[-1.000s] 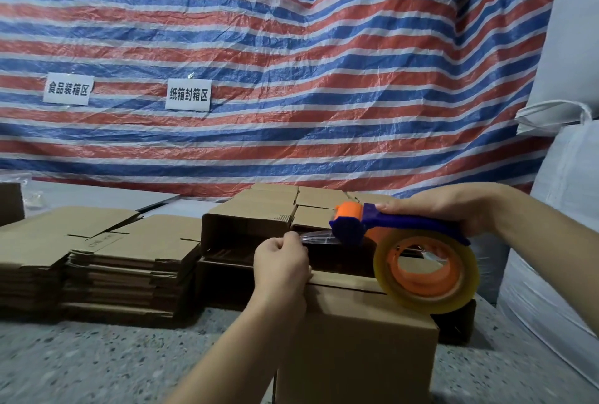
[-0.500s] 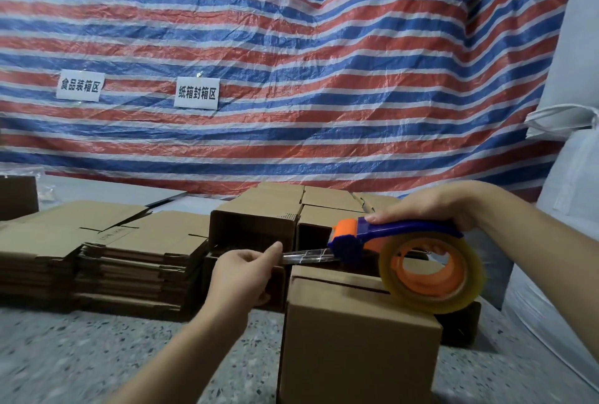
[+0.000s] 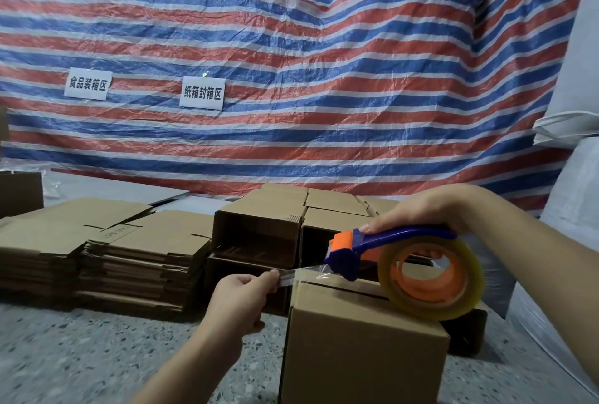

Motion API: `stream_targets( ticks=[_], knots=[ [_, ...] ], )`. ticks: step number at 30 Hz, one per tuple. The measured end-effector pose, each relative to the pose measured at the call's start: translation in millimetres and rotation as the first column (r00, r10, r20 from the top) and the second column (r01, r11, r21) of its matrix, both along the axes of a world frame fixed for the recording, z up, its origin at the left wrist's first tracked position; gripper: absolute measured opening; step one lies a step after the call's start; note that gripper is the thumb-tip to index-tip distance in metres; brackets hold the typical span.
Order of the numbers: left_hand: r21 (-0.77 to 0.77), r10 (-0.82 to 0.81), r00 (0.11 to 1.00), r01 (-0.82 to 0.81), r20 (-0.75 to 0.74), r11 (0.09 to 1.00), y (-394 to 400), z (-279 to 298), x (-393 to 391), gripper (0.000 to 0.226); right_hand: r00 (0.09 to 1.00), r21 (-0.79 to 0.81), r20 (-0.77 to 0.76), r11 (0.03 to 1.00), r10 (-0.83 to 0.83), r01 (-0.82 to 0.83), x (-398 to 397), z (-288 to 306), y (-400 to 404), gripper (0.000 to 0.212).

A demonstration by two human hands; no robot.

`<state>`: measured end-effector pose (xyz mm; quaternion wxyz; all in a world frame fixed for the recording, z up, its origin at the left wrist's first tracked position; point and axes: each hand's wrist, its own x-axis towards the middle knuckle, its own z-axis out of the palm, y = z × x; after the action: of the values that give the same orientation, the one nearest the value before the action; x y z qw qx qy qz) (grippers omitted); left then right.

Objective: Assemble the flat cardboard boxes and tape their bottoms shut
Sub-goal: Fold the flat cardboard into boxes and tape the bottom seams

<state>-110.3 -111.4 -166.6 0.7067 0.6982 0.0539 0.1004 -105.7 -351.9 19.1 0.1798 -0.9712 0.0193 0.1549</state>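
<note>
Taping a cardboard box (image 3: 363,345)
The right hand (image 3: 421,209) grips the tape dispenser (image 3: 405,261) above the box; the left hand (image 3: 240,300) pinches the clear tape end (image 3: 288,277) beyond its left edge.

head view looks forward and down, close over floor (image 3: 97,355).
</note>
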Motion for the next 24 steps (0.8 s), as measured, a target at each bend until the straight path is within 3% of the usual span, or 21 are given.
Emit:
stream_targets(
  ticks=[5,14,24],
  knots=[
    [-0.051,-0.036,0.999,0.034,-0.033,0.998,1.4,1.3,-0.9,0.04,1.0,0.007,-0.015,1.0,0.016,-0.016,0.6,-0.6,1.3,0.069],
    [0.044,-0.028,0.998,0.03,-0.056,0.999,-1.4,-10.0,0.9,0.043,1.0,-0.007,0.01,1.0,0.011,-0.011,4.9,-2.2,3.3,0.063],
    [0.026,-0.114,0.983,0.119,-0.146,0.992,-17.1,-19.6,-2.0,0.056,1.0,0.023,0.011,1.0,0.02,-0.02,6.1,-5.0,0.9,0.065]
  ],
)
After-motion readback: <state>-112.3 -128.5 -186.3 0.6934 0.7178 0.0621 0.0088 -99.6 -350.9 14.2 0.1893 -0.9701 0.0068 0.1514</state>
